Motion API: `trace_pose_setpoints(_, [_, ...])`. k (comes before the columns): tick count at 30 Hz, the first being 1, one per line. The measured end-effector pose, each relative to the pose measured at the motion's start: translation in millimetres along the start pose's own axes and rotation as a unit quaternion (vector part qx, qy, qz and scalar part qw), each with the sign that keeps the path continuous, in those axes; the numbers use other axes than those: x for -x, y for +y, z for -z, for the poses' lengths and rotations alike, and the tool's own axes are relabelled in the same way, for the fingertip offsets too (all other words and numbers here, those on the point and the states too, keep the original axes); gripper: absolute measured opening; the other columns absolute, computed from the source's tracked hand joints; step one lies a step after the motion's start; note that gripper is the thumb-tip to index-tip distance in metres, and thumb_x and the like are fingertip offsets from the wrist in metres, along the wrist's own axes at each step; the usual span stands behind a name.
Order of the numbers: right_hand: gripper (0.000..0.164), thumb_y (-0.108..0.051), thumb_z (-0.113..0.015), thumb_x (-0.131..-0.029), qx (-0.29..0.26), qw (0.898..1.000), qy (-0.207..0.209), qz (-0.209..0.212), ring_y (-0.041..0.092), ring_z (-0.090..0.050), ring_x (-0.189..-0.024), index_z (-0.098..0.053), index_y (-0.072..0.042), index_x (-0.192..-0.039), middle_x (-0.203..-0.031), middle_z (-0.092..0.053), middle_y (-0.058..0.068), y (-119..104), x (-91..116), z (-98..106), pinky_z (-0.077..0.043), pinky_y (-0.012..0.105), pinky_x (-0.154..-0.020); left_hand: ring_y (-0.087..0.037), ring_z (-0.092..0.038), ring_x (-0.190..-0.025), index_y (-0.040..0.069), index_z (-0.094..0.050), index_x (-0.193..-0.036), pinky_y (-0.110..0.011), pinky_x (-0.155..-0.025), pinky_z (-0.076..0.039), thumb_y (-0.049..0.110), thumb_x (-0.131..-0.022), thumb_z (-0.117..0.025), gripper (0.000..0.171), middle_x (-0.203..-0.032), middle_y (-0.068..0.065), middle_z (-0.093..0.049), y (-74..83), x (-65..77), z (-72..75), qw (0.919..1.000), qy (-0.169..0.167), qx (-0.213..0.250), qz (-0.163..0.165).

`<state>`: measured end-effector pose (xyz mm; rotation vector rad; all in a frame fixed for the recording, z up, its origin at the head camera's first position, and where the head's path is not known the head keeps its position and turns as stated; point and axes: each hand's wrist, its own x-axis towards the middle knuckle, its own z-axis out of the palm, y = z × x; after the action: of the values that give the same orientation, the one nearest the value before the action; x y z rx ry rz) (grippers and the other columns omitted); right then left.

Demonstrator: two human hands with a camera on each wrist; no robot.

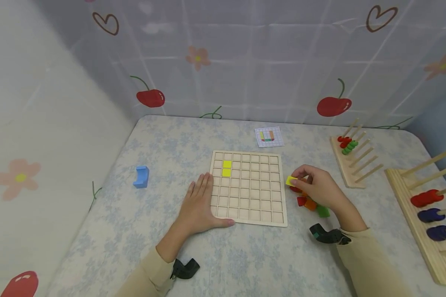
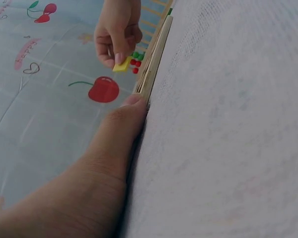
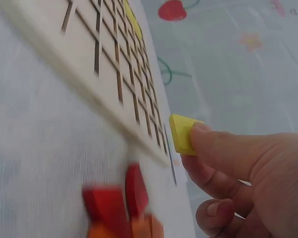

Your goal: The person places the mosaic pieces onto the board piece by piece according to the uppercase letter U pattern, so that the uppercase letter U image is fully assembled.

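A square wooden grid board [image 1: 245,222] lies on the table, with two yellow tiles [image 1: 226,168] in neighbouring cells of one column, near its upper left. Along the board's left edge rests my left hand [image 1: 198,208], fingers straight, its thumb against the near edge. My right hand [image 1: 321,187] pinches a yellow square tile [image 3: 181,134] between thumb and finger, held up just off the board's right side. Beneath that hand lies a loose pile of red tiles [image 3: 105,203], orange tiles [image 1: 310,204] and green tiles [image 1: 323,211], partly hidden by it.
A small card [image 1: 269,137] with a coloured grid pattern lies behind the board. A blue U-shaped block [image 1: 141,177] sits at the left. Two wooden peg racks with coloured beads, a smaller one [image 1: 347,169] and a larger one [image 1: 412,222], stand at the right.
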<state>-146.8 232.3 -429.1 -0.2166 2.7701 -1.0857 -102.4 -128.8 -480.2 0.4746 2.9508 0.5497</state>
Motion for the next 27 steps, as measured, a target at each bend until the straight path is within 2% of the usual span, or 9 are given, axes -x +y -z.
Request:
trace_pose_setpoints(2, [0.016, -0.023, -0.071, -0.093, -0.004, 1.0, -0.005, 0.009, 0.02, -0.05, -0.061, -0.065, -0.013, -0.104, -0.101, -0.065, 0.009, -9.9, -6.5, -6.1, -0.046, 0.027, -0.049, -0.023, 0.002, -0.157, 0.006, 0.001, -0.16, -0.049, -0.126, -0.006, 0.093, -0.061, -0.059, 0.144, -0.169, -0.01, -0.001, -0.3, 0.1, -0.7, 1.0, 0.006, -0.002, -0.003])
trace_pose_setpoints(7, [0.013, -0.025, -0.07, -0.094, -0.016, 0.999, -0.019, 0.032, 0.02, -0.049, -0.066, -0.066, -0.016, -0.103, -0.099, -0.066, 0.005, -32.2, -22.6, -23.2, -0.043, 0.028, -0.054, -0.024, 0.0, -0.157, 0.005, -0.001, -0.16, -0.049, -0.126, -0.007, 0.094, -0.06, -0.058, 0.145, -0.169, -0.01, -0.002, -0.7, 0.2, -1.3, 0.9999, 0.013, -0.002, -0.008])
trace_pose_setpoints(15, [0.011, -0.024, -0.07, -0.094, -0.054, 0.995, -0.049, 0.064, 0.019, -0.049, -0.062, -0.067, -0.017, -0.102, -0.097, -0.066, 0.004, -61.5, -42.6, -50.9, -0.045, 0.03, -0.055, -0.023, 0.001, -0.157, 0.006, -0.001, -0.16, -0.049, -0.126, -0.008, 0.093, -0.059, -0.06, 0.146, -0.169, -0.009, -0.002, -0.7, -0.2, -0.7, 1.0, 0.003, -0.003, -0.003])
trace_pose_setpoints(21, [0.009, -0.024, -0.07, -0.094, -0.057, 0.994, -0.058, 0.073, 0.018, -0.049, -0.062, -0.066, -0.018, -0.099, -0.095, -0.066, 0.001, -79.9, -54.7, -70.7, -0.045, 0.03, -0.06, -0.021, 0.005, -0.156, 0.008, 0.002, -0.16, -0.047, -0.127, -0.005, 0.093, -0.059, -0.06, 0.146, -0.169, -0.007, 0.001, -0.2, -0.8, 1.0, 0.9999, -0.013, -0.01, 0.006])
trace_pose_setpoints(27, [0.009, -0.024, -0.071, -0.093, -0.043, 0.993, -0.063, 0.085, 0.016, -0.054, -0.072, -0.067, -0.017, -0.098, -0.093, -0.067, -0.001, -96.4, -61.1, -89.1, -0.046, 0.031, -0.068, -0.021, 0.003, -0.157, 0.006, -0.001, -0.16, -0.048, -0.126, -0.006, 0.094, -0.059, -0.06, 0.146, -0.169, -0.008, -0.001, -0.3, -0.5, 0.8, 1.0, -0.004, -0.006, 0.002])
